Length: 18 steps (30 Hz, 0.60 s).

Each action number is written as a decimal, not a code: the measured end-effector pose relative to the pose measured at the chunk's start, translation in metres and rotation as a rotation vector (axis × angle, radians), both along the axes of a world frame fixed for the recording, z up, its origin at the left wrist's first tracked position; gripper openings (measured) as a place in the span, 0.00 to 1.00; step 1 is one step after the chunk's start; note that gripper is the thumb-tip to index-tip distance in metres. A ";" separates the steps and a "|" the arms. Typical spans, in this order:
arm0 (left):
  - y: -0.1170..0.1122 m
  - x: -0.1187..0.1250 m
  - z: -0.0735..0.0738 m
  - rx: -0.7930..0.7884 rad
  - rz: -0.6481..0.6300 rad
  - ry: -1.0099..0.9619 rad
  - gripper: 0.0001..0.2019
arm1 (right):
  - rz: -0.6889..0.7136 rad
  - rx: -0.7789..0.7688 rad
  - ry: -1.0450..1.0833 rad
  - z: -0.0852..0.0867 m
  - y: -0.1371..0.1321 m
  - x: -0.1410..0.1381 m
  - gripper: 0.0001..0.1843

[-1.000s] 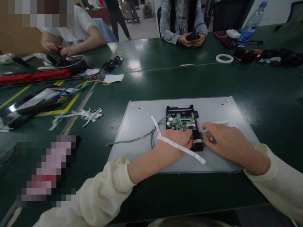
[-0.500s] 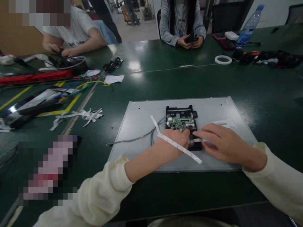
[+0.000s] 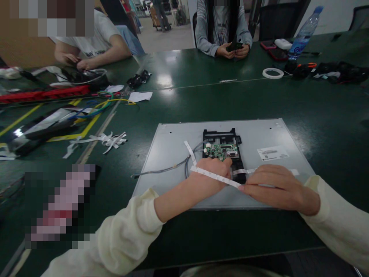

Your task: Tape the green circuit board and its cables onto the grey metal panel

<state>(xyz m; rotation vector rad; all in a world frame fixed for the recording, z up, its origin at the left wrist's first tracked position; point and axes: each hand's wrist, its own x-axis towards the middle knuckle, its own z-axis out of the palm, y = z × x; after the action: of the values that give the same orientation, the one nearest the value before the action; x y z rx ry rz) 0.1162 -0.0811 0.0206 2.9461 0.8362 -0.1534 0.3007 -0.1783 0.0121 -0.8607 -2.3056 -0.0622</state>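
My left hand (image 3: 210,169) lies on a black plastic bracket (image 3: 238,166) with its fingers curled; what is under them is hidden. A green circuit board (image 3: 215,151) sits in that bracket, on the back of a flat grey metal panel (image 3: 170,144). Across the back of my left hand runs a white tape strip (image 3: 217,177), its right end pinched in the fingertips of my right hand (image 3: 276,188). A second white strip (image 3: 246,171) stretches from the bracket onto the panel, partly under my right hand. Grey cables (image 3: 163,169) trail left from the board.
Crumpled white strips (image 3: 111,141), a pixelated pinkish object (image 3: 63,204) and a black device (image 3: 49,127) lie to the left. A tape roll (image 3: 273,73) and water bottle (image 3: 304,34) stand beyond the panel. Two people sit across the green table (image 3: 178,104).
My right hand has moved toward me from the bracket, and its fingertips now grip the loose end of the upper strip. A white label on the panel has come into view. My left hand stays put.
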 end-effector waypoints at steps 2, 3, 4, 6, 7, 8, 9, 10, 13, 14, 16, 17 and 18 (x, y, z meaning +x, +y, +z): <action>0.000 0.000 -0.001 -0.011 -0.002 -0.011 0.10 | -0.098 0.008 0.054 0.003 0.002 0.005 0.12; 0.000 0.000 -0.001 -0.008 -0.007 -0.023 0.11 | -0.163 0.022 0.091 0.004 0.004 0.008 0.12; 0.000 -0.001 -0.001 -0.001 -0.013 -0.036 0.11 | -0.233 0.039 0.128 0.004 0.008 0.011 0.11; 0.000 -0.001 0.000 0.018 -0.020 -0.055 0.11 | -0.370 0.079 0.188 0.003 0.016 0.017 0.10; 0.000 -0.001 0.000 0.022 -0.020 -0.059 0.11 | -0.425 0.104 0.214 0.002 0.021 0.020 0.09; 0.000 -0.001 0.000 0.022 -0.024 -0.059 0.11 | -0.466 0.122 0.230 0.000 0.026 0.023 0.08; 0.000 -0.001 0.001 0.022 -0.029 -0.055 0.11 | -0.501 0.119 0.232 -0.002 0.030 0.025 0.07; 0.000 -0.001 0.001 0.023 -0.032 -0.050 0.11 | -0.525 0.106 0.228 -0.004 0.034 0.026 0.07; 0.000 -0.001 0.002 0.027 -0.038 -0.035 0.11 | -0.560 0.027 0.178 -0.008 0.042 0.024 0.08; 0.000 -0.001 0.003 0.027 -0.042 -0.034 0.11 | -0.559 0.005 0.162 -0.009 0.043 0.023 0.09; 0.000 -0.002 0.007 0.023 -0.057 -0.036 0.11 | -0.547 -0.026 0.137 -0.011 0.044 0.021 0.10; 0.001 -0.002 0.010 0.023 -0.062 -0.041 0.10 | -0.543 -0.040 0.129 -0.013 0.045 0.021 0.10; 0.003 -0.002 0.013 0.026 -0.061 -0.052 0.10 | -0.541 -0.053 0.124 -0.014 0.046 0.022 0.10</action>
<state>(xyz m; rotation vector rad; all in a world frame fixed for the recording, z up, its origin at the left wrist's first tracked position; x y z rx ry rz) 0.1142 -0.0786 0.0340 2.9871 0.7484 -0.0698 0.3224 -0.1328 -0.0020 -1.4516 -1.9105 -0.1773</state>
